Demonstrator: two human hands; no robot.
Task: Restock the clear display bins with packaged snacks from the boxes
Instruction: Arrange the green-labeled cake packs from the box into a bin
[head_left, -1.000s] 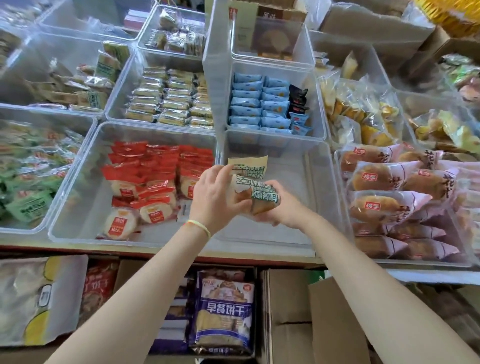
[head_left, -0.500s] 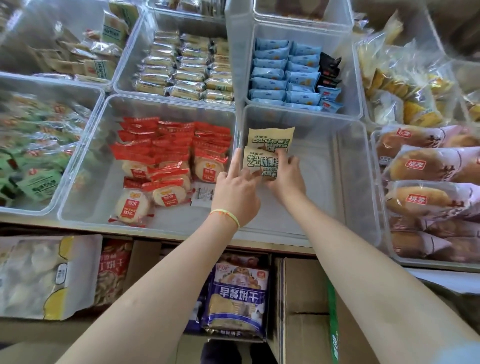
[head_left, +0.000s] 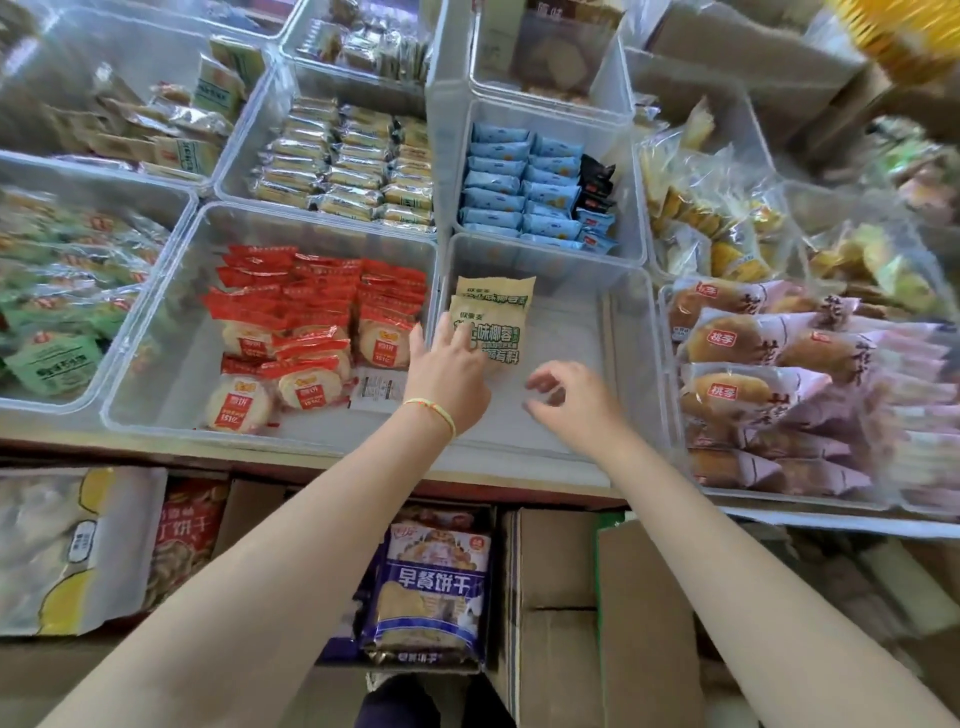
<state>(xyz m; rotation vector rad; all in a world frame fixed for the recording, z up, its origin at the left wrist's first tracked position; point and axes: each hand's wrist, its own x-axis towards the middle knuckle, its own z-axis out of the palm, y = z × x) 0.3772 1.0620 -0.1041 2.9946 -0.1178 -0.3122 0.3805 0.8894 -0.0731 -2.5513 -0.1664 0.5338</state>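
Two tan snack packets with green lettering (head_left: 493, 319) lie overlapped against the left wall of a nearly bare clear bin (head_left: 623, 332) in the front row. My left hand (head_left: 449, 374) rests on the lower packet's near left corner, fingers extended. Over the bin floor to the right of the packets hovers my right hand (head_left: 571, 397), its fingers loosely curled and holding nothing. Below the counter edge stand brown cardboard boxes (head_left: 561, 597).
Neighbouring clear bins hold red-wrapped round cakes (head_left: 306, 332), blue packets (head_left: 524, 192), pink-wrapped breads (head_left: 769, 374), green packets (head_left: 57, 317) and yellow rolls (head_left: 343, 161). A blue biscuit bag (head_left: 434, 587) and other bagged goods (head_left: 62, 545) sit under the counter.
Both hands carried the tan packets forward and laid them in the bin. My right hand has since let go and drawn back to the right; the left stays on the packets.
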